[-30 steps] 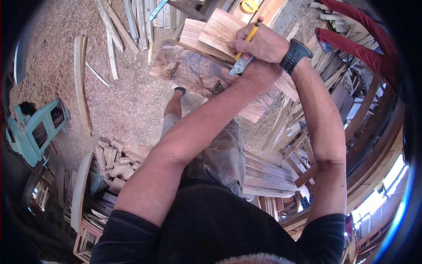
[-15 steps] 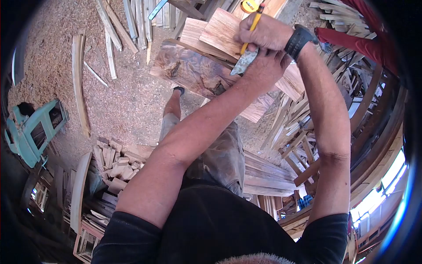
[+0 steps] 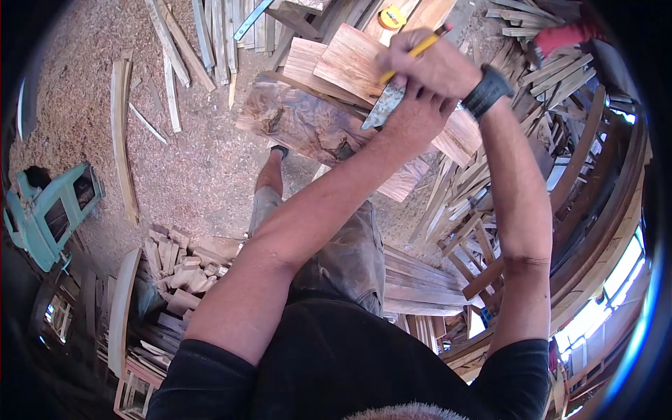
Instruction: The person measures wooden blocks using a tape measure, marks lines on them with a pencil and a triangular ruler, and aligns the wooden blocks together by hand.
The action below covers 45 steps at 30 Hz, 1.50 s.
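Far left, a teal machine frame (image 3: 35,224) stands at the edge of the shavings-strewn floor (image 3: 196,175), a long wooden strip (image 3: 120,150) lying beyond it. Next, offcuts (image 3: 187,276) heaped up, then a figured slab (image 3: 304,119), left end clear, right end crossed by the left forearm. Reddish planks (image 3: 348,61) overlap along its far edge. Here's a speckled metal blade (image 3: 385,106), jutting from under the left hand (image 3: 423,112), whose grip I can't tell: the other hand covers its fingers. Past the planks' far edge, a yellow tape measure (image 3: 392,17). And the right hand (image 3: 439,68), fingers clamped on a yellow pencil (image 3: 423,46), point down by the blade! Far right, scrap battens (image 3: 560,77) crowd in.
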Tool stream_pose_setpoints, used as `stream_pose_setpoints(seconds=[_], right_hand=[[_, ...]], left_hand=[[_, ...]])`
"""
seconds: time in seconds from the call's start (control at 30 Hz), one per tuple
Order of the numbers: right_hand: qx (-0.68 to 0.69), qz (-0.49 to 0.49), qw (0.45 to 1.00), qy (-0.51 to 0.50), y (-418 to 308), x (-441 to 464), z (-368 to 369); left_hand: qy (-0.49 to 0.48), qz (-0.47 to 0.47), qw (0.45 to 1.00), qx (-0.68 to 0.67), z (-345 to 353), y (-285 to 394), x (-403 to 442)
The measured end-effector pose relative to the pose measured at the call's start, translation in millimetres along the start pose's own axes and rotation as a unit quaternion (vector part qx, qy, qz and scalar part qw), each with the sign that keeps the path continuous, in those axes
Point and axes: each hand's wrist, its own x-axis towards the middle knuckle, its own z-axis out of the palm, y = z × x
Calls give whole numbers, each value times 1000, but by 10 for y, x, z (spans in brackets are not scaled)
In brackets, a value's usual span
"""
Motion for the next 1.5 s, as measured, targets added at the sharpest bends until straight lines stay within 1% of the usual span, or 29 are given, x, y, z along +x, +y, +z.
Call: stream_pose_setpoints(seconds=[0.03,0.07,0.1,0.17,0.23,0.27,0.4,0.47,0.53,0.57,0.6,0.63,0.7,0.73,0.8,0.83,0.9,1.0,1.03,1.07,1.13,1.27,1.3,1.33,1.37,1.4,1.43,1.47,1.5], right_hand=[[1,0,1000,-1,4,-12,92],[-13,28,999,-30,4,-19,173],[-27,56,996,-59,12,-16,232],[-49,51,996,-61,28,6,295],[-98,58,990,-80,17,43,295],[-96,59,990,-80,5,56,286],[-112,47,987,-108,-30,109,211],[-59,60,995,-62,-47,94,143],[-95,51,992,-61,124,205,-93],[-194,12,981,-13,189,243,-228],[-290,-27,956,35,170,243,-313],[-290,-26,956,36,153,219,-388],[-485,-59,857,165,54,156,-511],[-486,-58,856,167,85,111,-546],[-386,-111,901,164,306,-33,-631],[-360,-71,921,131,664,-85,-691],[-251,-22,953,169,975,-395,-518],[-62,99,972,202,805,-710,-204],[-11,62,977,201,921,-737,-153],[-9,61,977,203,942,-757,-102],[-14,-7,967,253,942,-818,16],[-31,37,947,318,1148,-862,34],[5,38,933,359,1176,-902,27],[7,38,932,359,1197,-947,-4],[15,38,902,430,1242,-1017,-47],[22,39,866,498,1315,-1118,-88],[24,41,866,499,1422,-1251,-126],[36,95,828,551,1577,-1401,-161],[48,149,785,600,1562,-1477,-156]], left_hand=[[-101,-9,991,-84,62,-10,50],[-103,-10,991,-84,64,-15,21],[-52,-14,992,-113,66,-21,-20],[36,-15,988,-150,92,-16,-80],[4,-24,987,-157,146,1,-70],[-27,-33,985,-164,154,12,-63],[-66,-24,989,-128,139,5,6],[-62,-12,997,-38,93,13,29],[-28,-3,1000,1,-46,-1,37],[6,5,999,39,-84,-6,26],[5,5,999,38,-82,-5,17],[13,1,999,33,-83,-4,16],[17,-3,999,41,-95,-1,25],[19,-1,999,42,-110,5,28],[5,-10,1000,25,-155,-3,36],[7,-8,1000,26,-152,-4,29],[18,-12,1000,14,-120,-1,20],[11,-10,1000,19,-103,19,-13],[-6,-14,1000,12,-145,47,-92],[-8,-13,1000,14,-198,68,-192],[5,-15,988,-152,-298,82,-412],[41,-7,979,-198,-438,-47,-890],[62,-27,976,-207,-484,-115,-1011],[84,-47,972,-215,-526,-203,-1112],[82,-46,972,-215,-557,-308,-1208],[94,-93,967,-216,-592,-411,-1301],[107,-140,960,-216,-620,-503,-1382],[107,-140,961,-214,-662,-595,-1406],[133,-179,957,-185,-702,-697,-1397]])
